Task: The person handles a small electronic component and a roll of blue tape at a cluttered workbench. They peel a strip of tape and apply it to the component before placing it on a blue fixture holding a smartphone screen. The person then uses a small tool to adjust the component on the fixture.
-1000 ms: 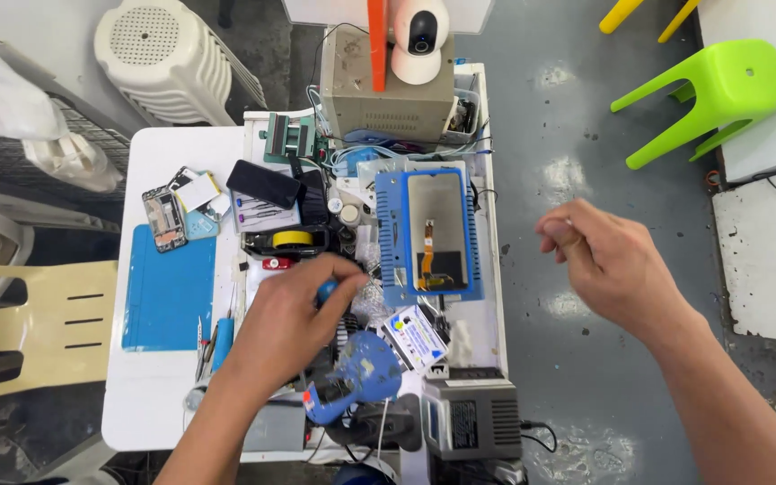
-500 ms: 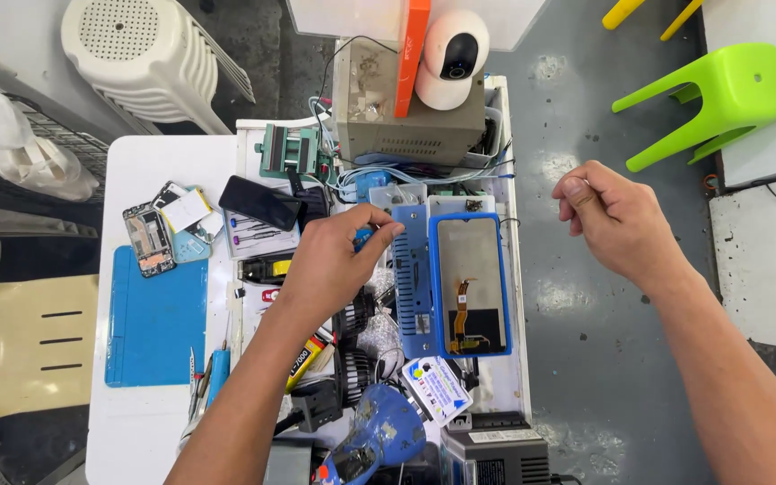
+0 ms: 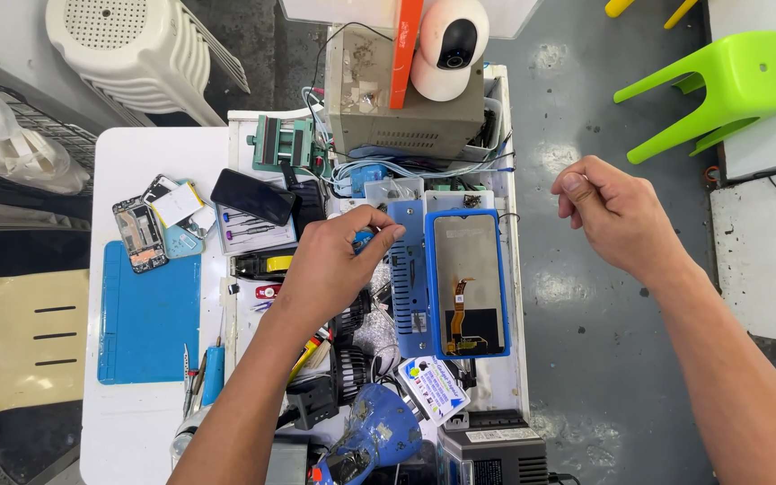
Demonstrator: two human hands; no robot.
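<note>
Fingers [image 3: 379, 235] of the left hand [image 3: 334, 269] pinch a small blue round-capped tool [image 3: 364, 240] above the cluttered white worktop [image 3: 136, 162], just beside a blue-framed phone screen panel [image 3: 466, 283]; the right hand [image 3: 617, 216], loosely curled and empty, hovers off the worktop's edge.

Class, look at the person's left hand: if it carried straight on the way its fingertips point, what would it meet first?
The left hand points right; it would likely first meet the blue frame beside the phone screen panel, though height above it is unclear.
</note>
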